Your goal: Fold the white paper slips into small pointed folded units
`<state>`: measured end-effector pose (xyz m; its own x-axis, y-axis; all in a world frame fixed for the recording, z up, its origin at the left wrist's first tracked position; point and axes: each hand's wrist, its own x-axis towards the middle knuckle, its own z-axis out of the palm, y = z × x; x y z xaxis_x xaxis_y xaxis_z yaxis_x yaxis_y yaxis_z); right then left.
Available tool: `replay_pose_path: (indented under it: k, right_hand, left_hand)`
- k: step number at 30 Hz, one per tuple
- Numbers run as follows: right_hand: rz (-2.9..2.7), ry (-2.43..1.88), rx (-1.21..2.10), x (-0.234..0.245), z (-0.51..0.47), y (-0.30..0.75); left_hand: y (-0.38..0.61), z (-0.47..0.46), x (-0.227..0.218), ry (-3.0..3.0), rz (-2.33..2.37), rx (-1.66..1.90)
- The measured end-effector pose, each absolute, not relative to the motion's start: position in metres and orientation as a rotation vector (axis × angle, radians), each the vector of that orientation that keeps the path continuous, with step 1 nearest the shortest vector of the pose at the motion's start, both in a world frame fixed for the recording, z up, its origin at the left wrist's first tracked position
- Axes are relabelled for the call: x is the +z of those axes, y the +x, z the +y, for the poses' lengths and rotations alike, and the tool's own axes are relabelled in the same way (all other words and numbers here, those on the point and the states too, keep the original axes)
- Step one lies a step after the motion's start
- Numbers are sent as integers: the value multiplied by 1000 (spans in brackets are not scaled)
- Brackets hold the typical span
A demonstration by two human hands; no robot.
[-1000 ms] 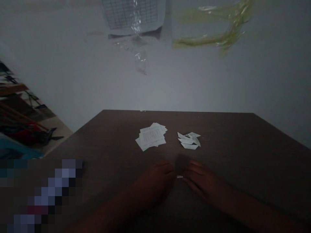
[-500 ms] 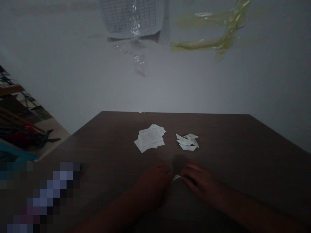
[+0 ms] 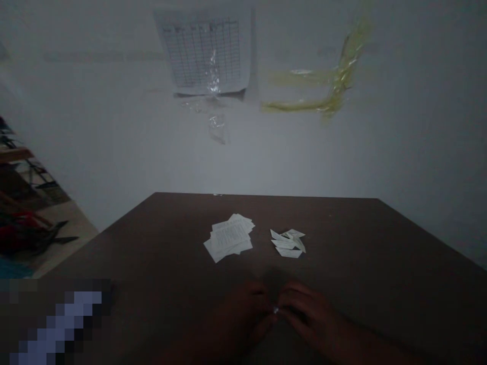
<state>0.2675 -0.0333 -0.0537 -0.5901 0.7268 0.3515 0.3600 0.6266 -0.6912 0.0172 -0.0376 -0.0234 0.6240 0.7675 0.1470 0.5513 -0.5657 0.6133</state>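
Note:
My left hand [image 3: 249, 312] and my right hand [image 3: 310, 312] meet low over the dark table, with their fingertips pinched close together. Between them shows a small bit of white paper [image 3: 276, 309], mostly hidden by the fingers. Beyond my right hand lies a small pile of folded paper pieces [image 3: 288, 244], some with printed lines. To its left is a loose stack of printed paper sheets [image 3: 230, 236], fanned at uneven angles. The light is dim and both hands look dark.
The brown tabletop [image 3: 335, 228] runs back to a pale wall [image 3: 304, 157]. A printed grid sheet [image 3: 205, 56] and yellowish tape [image 3: 337, 91] are stuck on the wall. Red and dark items [image 3: 23, 223] lie on the floor at left. A pixelated patch covers the lower left.
The camera has tilted up, so everything sits lower in view. My hands have drawn closer together, and less of the paper between them shows.

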Motion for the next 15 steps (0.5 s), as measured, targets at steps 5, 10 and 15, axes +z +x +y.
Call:
replay_pose_path:
  k: [5,10,15]
  right_hand:
    - [-2177,-782,828,-66,-26,266]
    - [-2203,-747,884,-78,-13,267]
    - [-2222,-861,959,-81,-2,268]
  left_hand:
    - [13,-21,-66,2073,897,775]
    - [6,-10,-79,2023,834,812]
    - [3,0,-72,2047,899,691]
